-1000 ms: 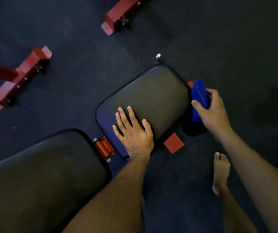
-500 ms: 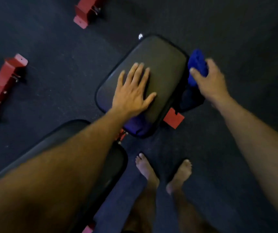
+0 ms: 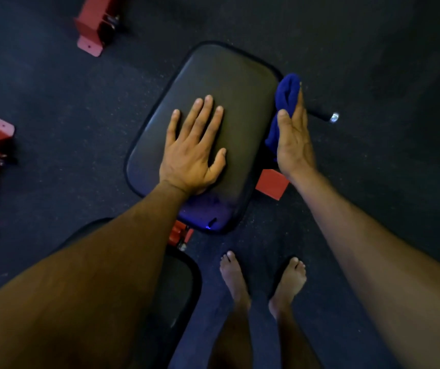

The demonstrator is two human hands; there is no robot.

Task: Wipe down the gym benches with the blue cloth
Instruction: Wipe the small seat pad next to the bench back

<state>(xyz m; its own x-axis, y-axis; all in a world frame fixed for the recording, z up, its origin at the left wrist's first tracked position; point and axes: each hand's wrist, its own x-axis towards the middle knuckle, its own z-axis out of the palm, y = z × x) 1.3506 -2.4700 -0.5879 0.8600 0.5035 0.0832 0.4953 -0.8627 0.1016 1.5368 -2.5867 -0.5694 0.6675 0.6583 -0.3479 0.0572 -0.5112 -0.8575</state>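
Two hands were observed at one black bench pad (image 3: pixel 229 83). The left hand (image 3: pixel 192 153) was laid flat on the pad's top, fingers straight and spread, gripping nothing. The right hand (image 3: pixel 293 139) was held edge-on against the pad's right side, with the blue cloth (image 3: pixel 286 94) pressed between palm and pad edge; fingers appeared nearly straight, thumb resting over the cloth. The cloth was thus located at the right-hand long edge, towards the far end. The pad's long axis was noted running away from the person, tilted slightly rightwards. The right hand was judged nearer to the unwiped side; a stroke along that edge was considered likely. A second pad (image 3: pixel 179 283) lay nearer, partly hidden.
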